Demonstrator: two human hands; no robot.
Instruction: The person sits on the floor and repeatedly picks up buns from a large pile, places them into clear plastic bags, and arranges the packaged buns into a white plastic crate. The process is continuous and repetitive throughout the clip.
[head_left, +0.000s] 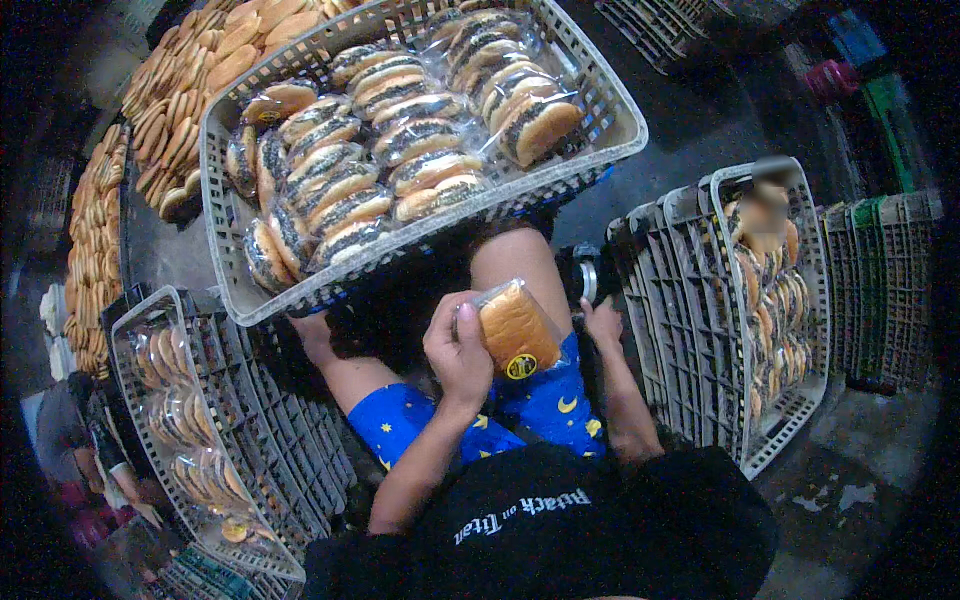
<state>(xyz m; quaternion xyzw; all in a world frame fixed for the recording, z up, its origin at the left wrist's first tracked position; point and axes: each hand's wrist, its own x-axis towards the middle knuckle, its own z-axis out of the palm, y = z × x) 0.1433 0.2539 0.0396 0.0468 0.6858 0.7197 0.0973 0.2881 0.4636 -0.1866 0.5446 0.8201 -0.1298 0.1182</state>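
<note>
My left hand (459, 349) holds a flat bun in a clear plastic wrapper (519, 328) with a round yellow sticker, above my lap. To the right, my right hand (602, 321) hangs low beside my knee, close to a shiny curved metal object (587, 277); whether it touches this, and whether it holds anything, cannot be told. In front of my knees a grey plastic crate (420, 240) carries rows of wrapped buns with dark filling (341, 187), some stacked on edge.
Stacked grey crates with wrapped buns stand at my left (199, 375) and right (750, 300). Unwrapped buns (176, 112) are heaped at the upper left, with a long row (94, 255) beside them. At the lower left another person (82, 450) is partly visible.
</note>
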